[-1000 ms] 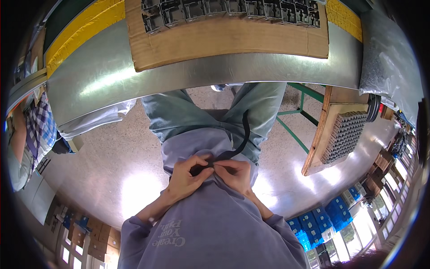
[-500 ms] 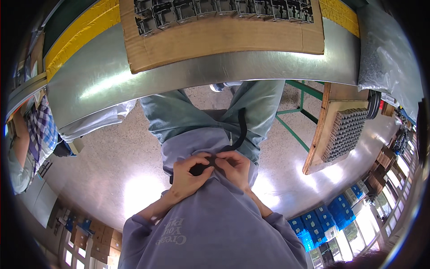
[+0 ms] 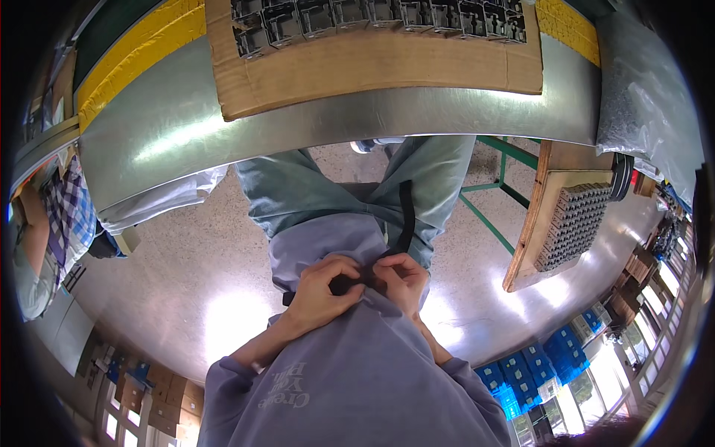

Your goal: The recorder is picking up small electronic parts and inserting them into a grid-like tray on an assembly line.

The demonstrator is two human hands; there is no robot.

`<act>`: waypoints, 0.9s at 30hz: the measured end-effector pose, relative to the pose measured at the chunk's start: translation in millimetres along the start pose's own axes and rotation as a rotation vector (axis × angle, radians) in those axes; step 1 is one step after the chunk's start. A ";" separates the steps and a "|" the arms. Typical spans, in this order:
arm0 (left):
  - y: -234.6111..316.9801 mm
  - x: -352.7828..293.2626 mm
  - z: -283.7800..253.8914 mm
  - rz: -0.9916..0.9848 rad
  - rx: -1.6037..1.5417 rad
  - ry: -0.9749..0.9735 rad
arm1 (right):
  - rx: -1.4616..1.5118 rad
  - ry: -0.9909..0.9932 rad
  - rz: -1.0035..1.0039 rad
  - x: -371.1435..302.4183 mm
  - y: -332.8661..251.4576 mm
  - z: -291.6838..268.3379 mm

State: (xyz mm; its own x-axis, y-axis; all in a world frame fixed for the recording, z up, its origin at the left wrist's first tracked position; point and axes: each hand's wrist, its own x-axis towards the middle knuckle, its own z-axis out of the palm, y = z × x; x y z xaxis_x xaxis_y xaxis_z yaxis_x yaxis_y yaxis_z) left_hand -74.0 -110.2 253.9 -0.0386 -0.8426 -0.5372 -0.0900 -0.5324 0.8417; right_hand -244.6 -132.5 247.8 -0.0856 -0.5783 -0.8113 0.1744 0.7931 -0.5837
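A black strap [image 3: 407, 216] lies across my right thigh and runs up to my waist, over the front of my grey-purple shirt. My left hand [image 3: 322, 296] is closed in a pinch on a dark part of it, with thumb and forefinger curled round. Close beside it, my right hand [image 3: 402, 283] pinches the strap where its loose end leaves for the thigh. The fingertips hide the spot between the hands, so I cannot tell whether a buckle is there. A short black piece of strap also shows at the left side of my waist.
Ahead is a metal table [image 3: 298, 134] with a cardboard sheet [image 3: 387, 71] bearing rows of dark metal parts [image 3: 350, 16]. To the right stands a wooden board [image 3: 532, 223] with a block of small grey parts [image 3: 577, 223]. Another person's arm [image 3: 36, 231] shows at far left.
Both hands have shifted slightly to the right, and the right hand has moved a little down along the strap. The strap's loose end still lies on my right thigh.
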 end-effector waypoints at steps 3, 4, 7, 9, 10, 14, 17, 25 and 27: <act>7.1 0.4 0.2 -0.034 0.118 -0.049 | -0.032 -0.018 0.014 0.5 0.2 -0.3; 9.1 0.3 1.0 -0.037 0.176 -0.045 | -0.039 -0.012 0.027 1.0 -0.4 -0.5; 16.5 -1.7 1.3 -0.057 0.298 -0.050 | -0.023 0.028 0.023 0.1 -0.7 -2.1; 16.4 -5.2 1.9 -0.075 0.363 -0.059 | -0.027 0.043 0.011 -2.9 -3.8 -0.1; 15.0 -7.6 1.9 -0.042 0.350 -0.040 | -0.031 0.057 0.000 -4.5 -4.9 0.8; 17.7 -7.5 -5.5 0.005 0.154 -0.064 | -0.031 0.042 -0.066 -12.6 -5.5 -5.8; 20.7 -9.3 -4.1 -0.032 0.194 -0.073 | -0.082 0.033 -0.107 -17.6 -8.2 -9.4; 19.4 -7.1 -9.7 -0.035 0.144 -0.202 | -0.162 0.021 -0.119 -26.2 -8.8 -18.6; 19.8 -4.2 -9.6 0.000 0.160 -0.204 | -0.141 0.007 -0.090 -25.2 -2.9 -26.0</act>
State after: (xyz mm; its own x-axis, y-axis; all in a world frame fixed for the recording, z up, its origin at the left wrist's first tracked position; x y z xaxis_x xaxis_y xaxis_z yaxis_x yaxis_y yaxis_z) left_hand -66.0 -118.0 273.4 -0.2369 -0.8002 -0.5510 -0.2456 -0.4994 0.8308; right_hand -268.4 -115.2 269.1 -0.1018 -0.6473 -0.7554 0.0258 0.7574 -0.6524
